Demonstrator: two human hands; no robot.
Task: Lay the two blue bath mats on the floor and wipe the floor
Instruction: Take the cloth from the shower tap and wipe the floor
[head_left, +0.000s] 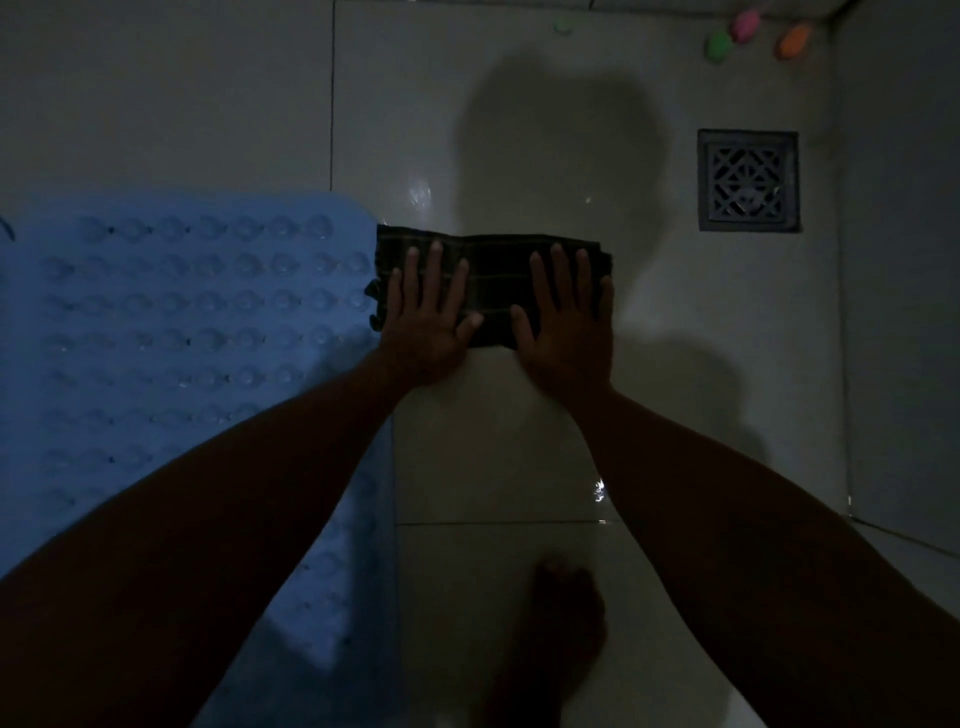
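Left hand (431, 317) and right hand (563, 317) — fingers spread, flat on dark cloth (493, 280).

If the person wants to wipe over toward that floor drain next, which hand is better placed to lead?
The right hand, probably. Both hands press flat on the dark cloth, but the right lies on the end nearer the drain, with bare tile between. The left hand sits at the blue mat edge.

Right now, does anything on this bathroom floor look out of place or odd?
Only one blue bath mat is visible, left of the dark cloth that both hands press flat. The floor shows small wet glints. Nothing looks damaged.
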